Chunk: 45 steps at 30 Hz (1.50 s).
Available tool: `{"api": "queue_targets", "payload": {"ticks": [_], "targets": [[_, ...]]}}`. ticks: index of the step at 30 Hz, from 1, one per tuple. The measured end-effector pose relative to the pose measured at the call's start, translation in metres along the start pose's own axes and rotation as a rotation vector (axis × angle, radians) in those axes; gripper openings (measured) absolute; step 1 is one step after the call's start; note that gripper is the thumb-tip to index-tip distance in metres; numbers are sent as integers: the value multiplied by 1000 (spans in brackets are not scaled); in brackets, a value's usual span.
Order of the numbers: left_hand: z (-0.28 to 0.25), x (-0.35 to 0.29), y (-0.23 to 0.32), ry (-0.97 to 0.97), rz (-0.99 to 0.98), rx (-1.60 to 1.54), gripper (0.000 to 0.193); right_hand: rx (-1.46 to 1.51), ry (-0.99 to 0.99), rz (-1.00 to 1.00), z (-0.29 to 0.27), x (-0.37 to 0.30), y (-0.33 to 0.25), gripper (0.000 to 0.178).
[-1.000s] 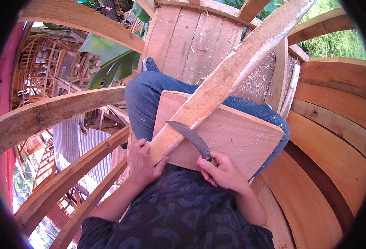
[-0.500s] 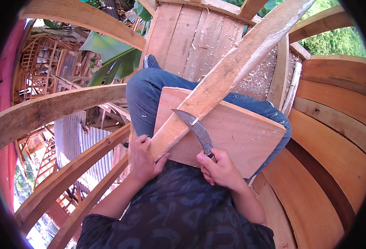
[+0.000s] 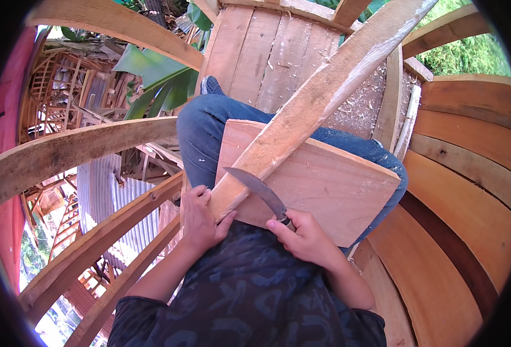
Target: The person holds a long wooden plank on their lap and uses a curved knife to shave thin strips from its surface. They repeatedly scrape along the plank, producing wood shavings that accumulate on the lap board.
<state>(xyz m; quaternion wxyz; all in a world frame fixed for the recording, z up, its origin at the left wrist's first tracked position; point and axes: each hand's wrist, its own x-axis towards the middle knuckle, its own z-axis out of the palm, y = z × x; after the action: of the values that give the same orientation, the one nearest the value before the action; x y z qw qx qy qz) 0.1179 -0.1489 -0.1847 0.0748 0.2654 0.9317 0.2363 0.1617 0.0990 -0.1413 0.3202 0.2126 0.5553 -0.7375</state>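
A long wooden plank [image 3: 302, 110] slants from near my body up to the far right. Beneath it a flat wooden board [image 3: 331, 185] rests across my lap. My left hand [image 3: 201, 217] is closed around the plank's near end, thumb on one side and fingers on the other. In my right hand [image 3: 299, 231] is the dark handle of a curved knife [image 3: 261, 188]. Its blade lies across the plank a little beyond my left hand, with the tip over the plank's left edge. Part of the handle is hidden by my fingers.
Wood shavings [image 3: 354, 110] litter the plank floor [image 3: 267, 52] ahead. Wooden rails [image 3: 93, 139] run along the left, with corrugated metal sheets [image 3: 134, 202] and a big green leaf [image 3: 157, 75] beyond. Stacked boards [image 3: 440, 191] form a wall at my right.
My right hand has drawn the knife toward my body and slightly left along the plank. The left hand and the plank look nearly unmoved.
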Motion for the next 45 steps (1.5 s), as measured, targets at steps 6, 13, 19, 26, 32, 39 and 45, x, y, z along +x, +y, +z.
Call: {"api": "queue_targets", "payload": {"ticks": [6, 13, 19, 26, 32, 39, 45], "targets": [[2, 3, 3, 18, -3, -3, 67, 251, 20, 130, -9, 1, 8, 23], [4, -2, -2, 29, -6, -21, 67, 123, -128, 158, -1, 4, 10, 26], [3, 4, 3, 4, -2, -2, 67, 220, -8, 149, -14, -2, -4, 27], [2, 4, 0, 7, 16, -34, 67, -244, 312, -234, -9, -1, 9, 25], [2, 3, -2, 6, 2, -38, 66, 139, 120, 23, -18, -8, -4, 25], [1, 5, 0, -8, -11, -41, 66, 138, 12, 47, -15, -6, 11, 23], [5, 3, -4, -2, 12, -37, 66, 288, 44, 98, -2, -6, 11, 24]]}}
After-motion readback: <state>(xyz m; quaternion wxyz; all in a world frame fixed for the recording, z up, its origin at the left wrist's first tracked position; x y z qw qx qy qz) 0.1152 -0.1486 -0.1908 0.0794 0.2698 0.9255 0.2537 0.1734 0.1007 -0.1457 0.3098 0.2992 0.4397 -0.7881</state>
